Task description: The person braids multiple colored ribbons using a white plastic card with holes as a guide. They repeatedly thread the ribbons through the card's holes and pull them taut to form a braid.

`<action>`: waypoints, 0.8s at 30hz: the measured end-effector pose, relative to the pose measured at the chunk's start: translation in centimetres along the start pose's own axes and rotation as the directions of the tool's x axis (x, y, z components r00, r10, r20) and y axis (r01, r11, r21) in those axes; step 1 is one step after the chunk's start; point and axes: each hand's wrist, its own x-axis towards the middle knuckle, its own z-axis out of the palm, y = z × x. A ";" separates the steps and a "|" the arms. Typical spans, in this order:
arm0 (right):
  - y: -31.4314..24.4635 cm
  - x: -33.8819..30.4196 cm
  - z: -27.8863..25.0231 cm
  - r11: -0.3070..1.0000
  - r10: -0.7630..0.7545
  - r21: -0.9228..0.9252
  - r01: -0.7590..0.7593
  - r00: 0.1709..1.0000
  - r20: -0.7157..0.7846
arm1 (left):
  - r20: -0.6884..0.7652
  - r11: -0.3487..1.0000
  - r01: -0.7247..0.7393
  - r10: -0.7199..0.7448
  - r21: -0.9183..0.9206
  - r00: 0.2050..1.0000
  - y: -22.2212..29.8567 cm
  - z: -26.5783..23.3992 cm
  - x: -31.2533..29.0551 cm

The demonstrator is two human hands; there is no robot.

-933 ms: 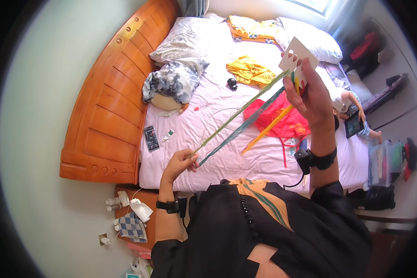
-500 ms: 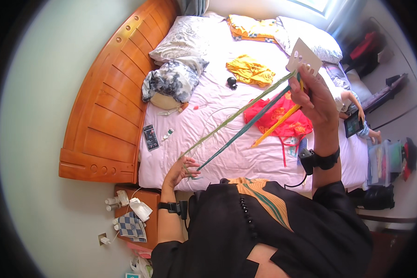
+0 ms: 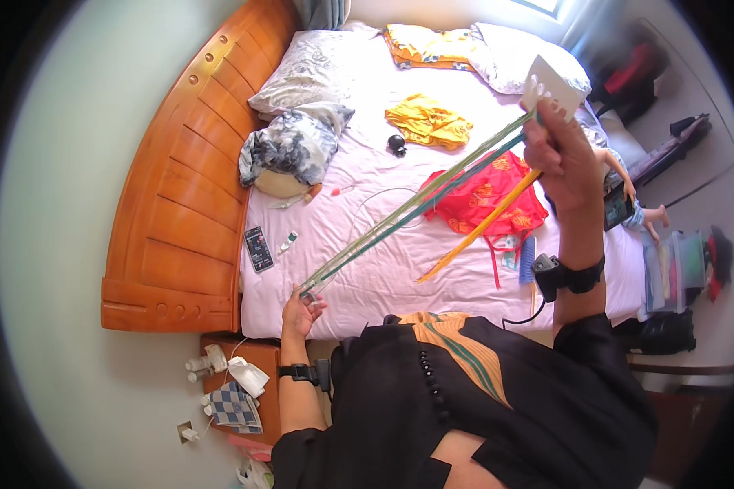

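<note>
**Tensioning Strands from a Punched Card**

The right grip pinches the lower part of a white card; its fingers hide part of the card. The left grip pinches the far ends of the green strands and teal strands. Both bundles run nearly straight between the two, close together. The yellow strands slant down from beneath the right grip, their lower end free.

For good results, clamp the card firmly without bending it. Apply even, moderate tension; excess pull may tear the card's holes. Separate green from teal with a finger to limit tangling. Hold the yellow end clear of the red cloth on the bed, where it could snag.
</note>
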 end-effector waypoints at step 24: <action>-0.1 0.1 0.2 0.972 -0.009 -0.236 0.022 0.998 0.055 | -0.020 0.622 -0.417 0.572 0.663 0.820 4.0 6.5 -3.0</action>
